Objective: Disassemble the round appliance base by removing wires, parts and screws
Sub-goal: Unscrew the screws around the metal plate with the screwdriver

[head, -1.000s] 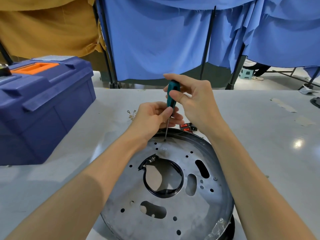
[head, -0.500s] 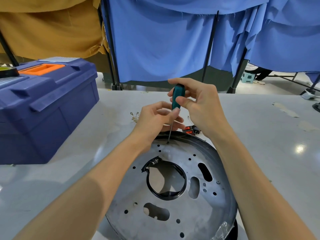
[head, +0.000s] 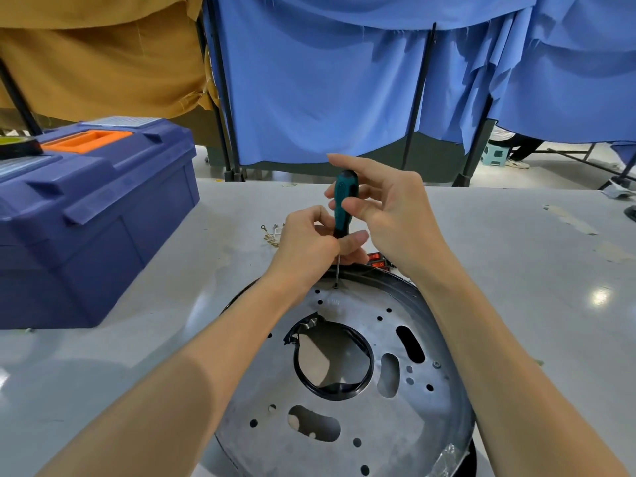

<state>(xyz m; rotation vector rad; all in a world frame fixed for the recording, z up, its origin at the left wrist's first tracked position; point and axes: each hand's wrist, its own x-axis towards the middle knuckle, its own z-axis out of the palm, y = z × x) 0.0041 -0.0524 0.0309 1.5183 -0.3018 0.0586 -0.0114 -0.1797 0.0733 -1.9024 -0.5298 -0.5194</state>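
While the grey table (head: 516, 270) carries a blue toolbox (head: 86, 218) at far left, the round base (head: 344, 425) lies near centre; the right hand (head: 395, 218) pinches the green screwdriver (head: 345, 197) by its handle, the left hand (head: 309, 246) pinches its shaft, tip on a screw (head: 335, 286) at the far rim.

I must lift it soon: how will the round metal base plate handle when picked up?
Probably stiff: the round metal base plate looks like pressed sheet metal with a turned-up rim. Likely light for its size, given the large central opening and many cut-outs. Lying broad side down on the table, it seems unlikely to roll.
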